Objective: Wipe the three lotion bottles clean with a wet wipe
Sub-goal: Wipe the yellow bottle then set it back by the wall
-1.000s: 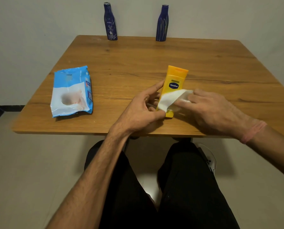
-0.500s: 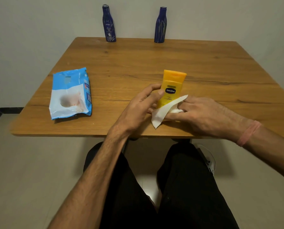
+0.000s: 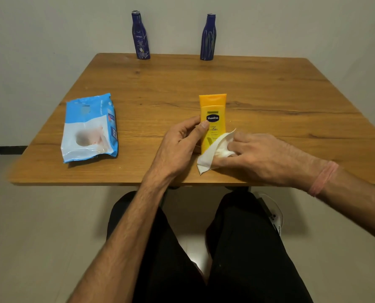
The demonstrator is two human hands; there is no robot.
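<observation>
three lotion bottles, two blue ones at the back, left one (image 3: 140, 39) reading NIVEA, right one (image 3: 208, 38) unreadable, left hand (image 3: 177, 147) gripping yellow Vaseline bottle (image 3: 212, 114), right hand (image 3: 263, 156) pinching wet wipe (image 3: 215, 152) against it, one mee mee wipes pack (image 3: 90, 127) lying on wooden table (image 3: 269, 88)

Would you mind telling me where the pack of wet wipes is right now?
In the head view, the wet wipes pack lies flat on the table's near-left part, left of the left hand that holds the yellow bottle.
</observation>
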